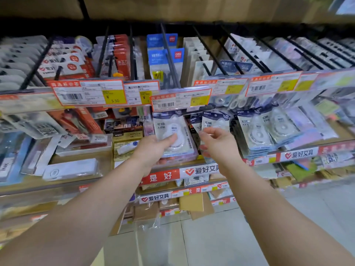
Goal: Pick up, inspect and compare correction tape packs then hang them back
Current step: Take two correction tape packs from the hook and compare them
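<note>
My left hand (153, 150) grips a correction tape pack (172, 129), white with a dark blue top, thumb on its front, held up just under a price tag. My right hand (217, 143) holds a second, similar correction tape pack (215, 121) by its lower part, right of the first. The two packs sit side by side, almost touching. More packs of the same kind (257, 129) hang on hooks further right.
Black peg hooks (169, 54) run out from the back wall with stationery packs on them. Orange and yellow price tags (180, 99) hang at the hook ends. Shelves (76, 169) with boxes and pens lie at left and below. Tiled floor at bottom right.
</note>
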`<state>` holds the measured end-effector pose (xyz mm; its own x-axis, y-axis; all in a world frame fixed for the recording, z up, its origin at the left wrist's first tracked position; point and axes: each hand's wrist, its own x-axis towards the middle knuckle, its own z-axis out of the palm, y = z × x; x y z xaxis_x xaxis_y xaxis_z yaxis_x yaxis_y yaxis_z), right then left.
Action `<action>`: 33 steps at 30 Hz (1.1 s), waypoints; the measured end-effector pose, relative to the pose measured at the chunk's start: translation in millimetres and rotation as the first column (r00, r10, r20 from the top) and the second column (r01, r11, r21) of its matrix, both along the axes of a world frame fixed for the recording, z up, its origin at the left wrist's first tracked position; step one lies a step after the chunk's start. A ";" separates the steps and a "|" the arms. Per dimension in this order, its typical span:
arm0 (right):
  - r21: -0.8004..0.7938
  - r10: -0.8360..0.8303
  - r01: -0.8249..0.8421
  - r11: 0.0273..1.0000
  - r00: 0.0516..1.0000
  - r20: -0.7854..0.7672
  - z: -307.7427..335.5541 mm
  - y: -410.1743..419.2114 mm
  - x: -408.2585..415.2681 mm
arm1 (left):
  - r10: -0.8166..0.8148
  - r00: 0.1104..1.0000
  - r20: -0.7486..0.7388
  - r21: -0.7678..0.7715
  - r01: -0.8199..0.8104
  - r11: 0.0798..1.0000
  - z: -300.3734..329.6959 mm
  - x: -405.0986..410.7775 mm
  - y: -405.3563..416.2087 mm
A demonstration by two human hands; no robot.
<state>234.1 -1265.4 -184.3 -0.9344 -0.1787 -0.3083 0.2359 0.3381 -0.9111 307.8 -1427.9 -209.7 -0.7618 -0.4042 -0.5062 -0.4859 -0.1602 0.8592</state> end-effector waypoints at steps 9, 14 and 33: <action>-0.229 0.118 -0.074 0.971 0.975 0.187 18.4 14.2 5.6 | -0.226 0.970 -0.090 -0.159 0.210 0.965 27.9 0.9 30.0; -0.191 0.065 -0.042 0.981 0.991 0.114 14.2 39.0 -10.0 | -0.300 0.949 -0.096 -0.088 0.293 0.952 26.0 -22.3 49.5; -0.132 -0.176 0.189 0.973 0.979 0.100 8.2 77.9 -41.1 | -0.063 0.989 0.137 0.131 0.045 0.990 -0.5 -65.6 60.2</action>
